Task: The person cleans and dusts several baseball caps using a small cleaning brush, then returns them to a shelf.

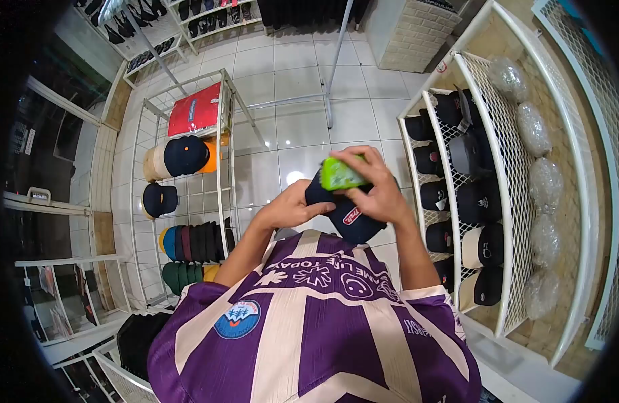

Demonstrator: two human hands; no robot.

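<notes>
My left hand (289,204) grips a dark navy cap (364,229) by its side, the thumb lying over the cloth. A red patch with white lettering sits on the cap's front. In my right hand (377,185) is a bright green hand brush (341,174), with the fingers wrapped round its body. Short dark bristles show along the brush's left edge, against or just over the cap; contact is hard to make out. Both hands are in front of my chest, above the tiled floor.
On the left, a white wire rack (227,154) bears stacked caps (195,243) and a red packaged item (194,109). To the right, a white mesh shelf (487,87) carries rows of caps (479,200), with plastic-wrapped bundles (545,185) along its top. A metal pole (336,60) stands ahead.
</notes>
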